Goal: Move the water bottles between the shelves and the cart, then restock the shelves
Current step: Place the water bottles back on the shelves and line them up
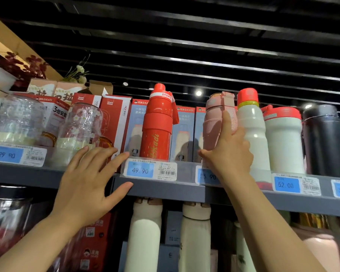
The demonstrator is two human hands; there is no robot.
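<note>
a person is reaching up with both bare hands to a high grey shelf [165, 190] in a shop. the right hand [231, 152] is holding the pink water bottle [214, 126], with the thumb sticking out to the left low down and the first finger lying straight up the front of it, while the other fingers are curling round its right side. the pink water bottle is standing upright near the front edge of the shelf, just beside a white bottle with a red cap [252, 134] on its right. the left hand [88, 183] is wide open with its fingers spread out, holding nothing, and it is hanging in front of the shelf's front edge. its fingertips are pointing toward the red sports bottle [157, 124], which is standing upright at the front edge just above a blue price tag [140, 170] reading 49.90. i cannot tell if the fingertips are touching anything. behind the red sports bottle, boxes with bottle pictures [183, 132] are standing in a row. to the right of the white bottle, a wider white bottle with a red lid [283, 140] and then a dark bottle [322, 138] are standing. toward the left end of the shelf, clear glass jugs [81, 122] are sitting in front of red boxes [114, 118]. under the shelf, the tops of two cream bottles [145, 232] are showing on the shelf below.
</note>
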